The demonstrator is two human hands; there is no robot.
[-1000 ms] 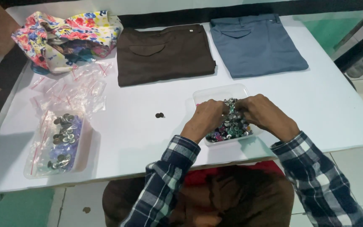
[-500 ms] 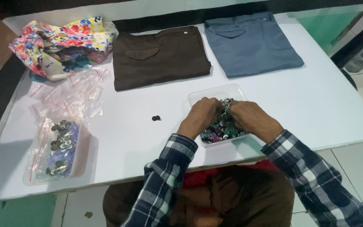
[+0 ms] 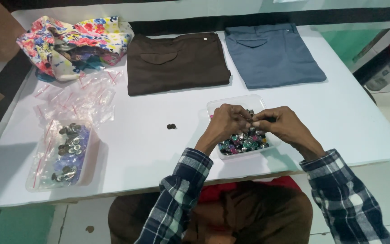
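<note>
Clear plastic tray [image 3: 217,106] of small shiny buttons [image 3: 242,142], near the front edge of the white surface [image 3: 348,117], right of centre. Much of the tray's contents hidden under both hands. Left hand [image 3: 226,122] and right hand [image 3: 283,124] meeting fingertip to fingertip above the tray, pinched together on something tiny; too small and too covered to make out, so impossible to tell what is grasped. Plaid sleeves [image 3: 181,194] cut off by the lower frame.

Just left of the tray, two small dark round pieces [image 3: 171,126], touching each other, kind unclear. Toward the left front corner, a second clear tray [image 3: 91,153] wrapped in plastic, with metal buttons [image 3: 68,147] inside, blurred by the film. Behind it, a heap of small clear bags [image 3: 80,97] with red strips, number hard to judge. At the back left corner, crumpled floral cloth [image 3: 75,43], hiding darker items inside. Along the back edge, folded brown trousers [image 3: 177,61] and folded blue-grey trousers [image 3: 271,54], side by side, apart.
</note>
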